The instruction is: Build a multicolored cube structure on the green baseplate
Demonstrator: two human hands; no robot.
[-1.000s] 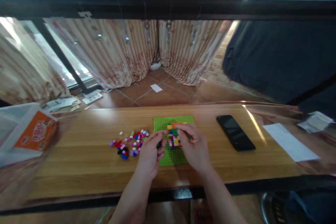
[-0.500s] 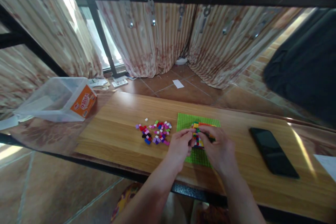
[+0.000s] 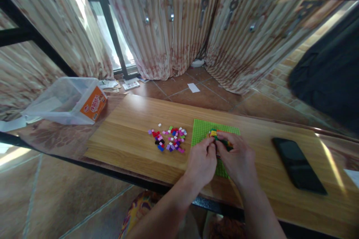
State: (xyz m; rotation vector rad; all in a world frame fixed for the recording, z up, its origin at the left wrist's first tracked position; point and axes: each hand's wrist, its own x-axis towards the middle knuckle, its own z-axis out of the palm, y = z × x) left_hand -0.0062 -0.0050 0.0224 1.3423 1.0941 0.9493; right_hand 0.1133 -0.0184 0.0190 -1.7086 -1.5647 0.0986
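A green studded baseplate (image 3: 199, 129) lies on the wooden table, and a small build of multicoloured toy bricks (image 3: 213, 133) stands on it, partly covered by my fingers. My left hand (image 3: 202, 160) is closed at the build's near left side, thumb and fingertips pressed together against it. From the right, my right hand (image 3: 238, 153) curls over the build with its fingers closed on the bricks. The two hands nearly touch. Whether a loose brick sits between the fingertips is hidden.
Left of the baseplate lies a scatter of loose small bricks (image 3: 174, 140). A black phone (image 3: 298, 166) rests on the table (image 3: 134, 115) at the right. A clear plastic bin (image 3: 67, 101) with an orange label stands past the table's left end.
My left hand has moved over the near side of the build and now hides more of it. My right hand stays on the bricks. The whole view has shifted slightly.
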